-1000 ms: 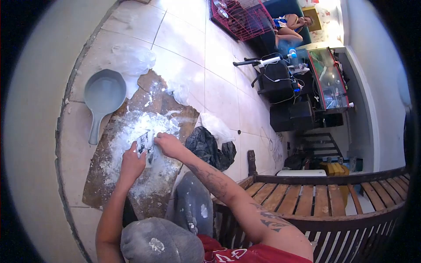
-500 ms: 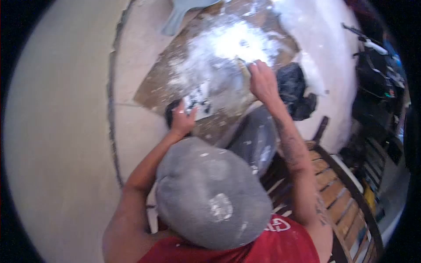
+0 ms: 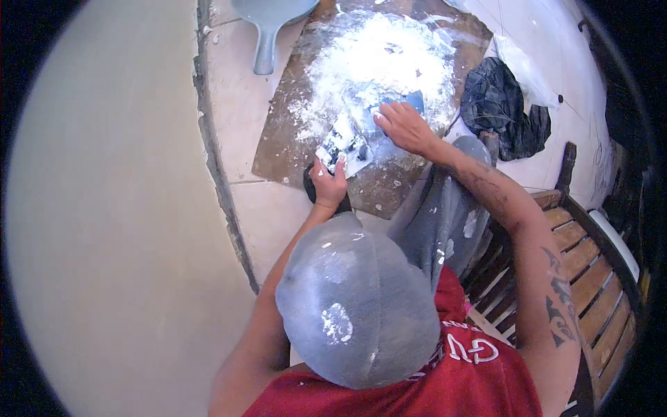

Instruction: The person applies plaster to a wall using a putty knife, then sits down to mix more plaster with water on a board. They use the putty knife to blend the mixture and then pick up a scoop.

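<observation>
My left hand [image 3: 329, 186] grips the lower edge of a flat metal-looking plate [image 3: 356, 156] smeared with white and dark patches. My right hand [image 3: 408, 131] is closed on a blue flat scraper [image 3: 413, 101], just up and right of the plate. Both tools are over a brown board [image 3: 276, 151] lying on the floor. White powder [image 3: 379, 52], partly clumped, is heaped across the board's middle. White residue coats the board around it.
A grey-blue dustpan [image 3: 266, 52] lies at the board's upper left. A crumpled black plastic bag [image 3: 497, 104] is on the tiles to the right. A slatted wooden bench [image 3: 590, 278] stands at lower right. A beige wall [image 3: 118, 208] fills the left.
My right hand has come left and down, bringing the blue scraper close to the plate. The view has shifted, so the board and dustpan sit differently in it. My left hand keeps its grip.
</observation>
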Motion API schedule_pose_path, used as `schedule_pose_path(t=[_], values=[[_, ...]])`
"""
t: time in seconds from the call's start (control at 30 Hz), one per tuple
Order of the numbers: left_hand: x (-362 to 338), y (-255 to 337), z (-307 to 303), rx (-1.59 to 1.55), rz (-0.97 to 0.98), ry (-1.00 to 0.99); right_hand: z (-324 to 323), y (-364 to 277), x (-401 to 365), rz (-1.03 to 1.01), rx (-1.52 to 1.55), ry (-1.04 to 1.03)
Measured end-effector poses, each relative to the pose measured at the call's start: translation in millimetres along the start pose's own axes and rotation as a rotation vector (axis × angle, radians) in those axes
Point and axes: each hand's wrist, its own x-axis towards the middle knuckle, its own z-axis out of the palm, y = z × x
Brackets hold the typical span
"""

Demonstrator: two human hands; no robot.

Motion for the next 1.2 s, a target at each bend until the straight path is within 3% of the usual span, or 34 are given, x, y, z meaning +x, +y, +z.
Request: schedule_pose_path(t=[0.2,0.27,0.37,0.63,0.73,0.87,1.0,1.2], values=[[0,16,2,-0.091,0.005,0.001,2,10,10,0.088,0.105,0.134],[1,11,3,0.009,0.058,0.015,-3,13,11,0.102,0.144,0.145],[-1,7,5,0.017,0.029,-0.007,-28,26,18,0.139,0.274,-0.012],[2,2,4,-0.033,0.026,-0.045,-48,82,41,0.050,0.299,0.097],[0,0,4,-0.017,0.058,-0.039,-43,100,50,0.152,0.368,-0.083],[-2,-1,4,-0.011,-0.027,-0.060,-50,115,65,0.125,0.399,-0.094],[-3,-13,8,0.059,0.026,-0.028,-76,112,89,0.034,0.321,-0.094],[0,0,6,-0.039,-0.013,-0.069,-74,115,107,0.177,0.364,-0.186]])
